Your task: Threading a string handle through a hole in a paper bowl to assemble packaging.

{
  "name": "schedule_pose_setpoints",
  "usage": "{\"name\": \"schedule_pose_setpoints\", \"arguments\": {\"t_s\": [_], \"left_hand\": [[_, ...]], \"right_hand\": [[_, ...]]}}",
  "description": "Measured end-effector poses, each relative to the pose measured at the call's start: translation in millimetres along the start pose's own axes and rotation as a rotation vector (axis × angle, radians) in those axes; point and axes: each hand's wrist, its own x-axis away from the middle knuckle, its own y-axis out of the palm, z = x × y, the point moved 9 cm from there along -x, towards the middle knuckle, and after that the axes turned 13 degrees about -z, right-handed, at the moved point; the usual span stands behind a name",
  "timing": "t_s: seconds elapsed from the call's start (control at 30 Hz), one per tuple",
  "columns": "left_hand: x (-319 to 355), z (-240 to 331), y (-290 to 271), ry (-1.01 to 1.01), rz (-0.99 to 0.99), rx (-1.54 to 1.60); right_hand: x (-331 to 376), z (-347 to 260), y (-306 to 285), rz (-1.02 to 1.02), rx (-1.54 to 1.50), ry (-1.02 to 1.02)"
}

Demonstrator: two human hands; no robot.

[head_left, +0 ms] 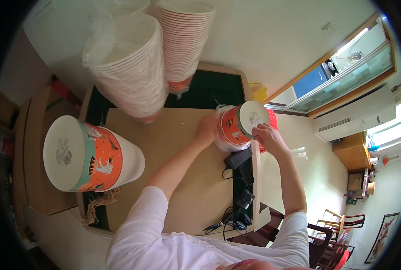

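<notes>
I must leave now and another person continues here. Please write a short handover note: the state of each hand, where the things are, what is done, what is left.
Left hand: flat against the clear plastic wrap on the near side of the small cup stack.
Right hand: fingers at the white bottom of that small cup stack, which lies on its side at the table's right edge.
Other things: one printed orange cup stack on its side at the left; two tall white stacks, one bagged, at the back; a black charger and cables near the right edge.
Done: cannot tell.
Left: the small stack is still partly in its wrap.
</notes>
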Motion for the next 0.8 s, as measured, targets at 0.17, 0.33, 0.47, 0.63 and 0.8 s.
{"name": "schedule_pose_setpoints", "arguments": {"t_s": [0.17,0.33,0.47,0.63,0.8], "left_hand": [[15,-72,41,-0.506,0.02,0.467],[14,-95,103,-0.551,-0.125,0.806],[17,-76,88,-0.546,-0.083,1.0],[41,-69,56,-0.461,-0.033,1.006],[106,-48,40,-0.285,-0.024,0.743]], "right_hand": [[-8,-10,3,-0.007,0.024,-0.016],[-20,-25,6,0.033,0.004,-0.077],[-15,-7,17,0.037,-0.027,0.021],[-18,-7,27,0.062,-0.102,-0.025],[-13,-17,19,0.163,-0.054,-0.006]]}}
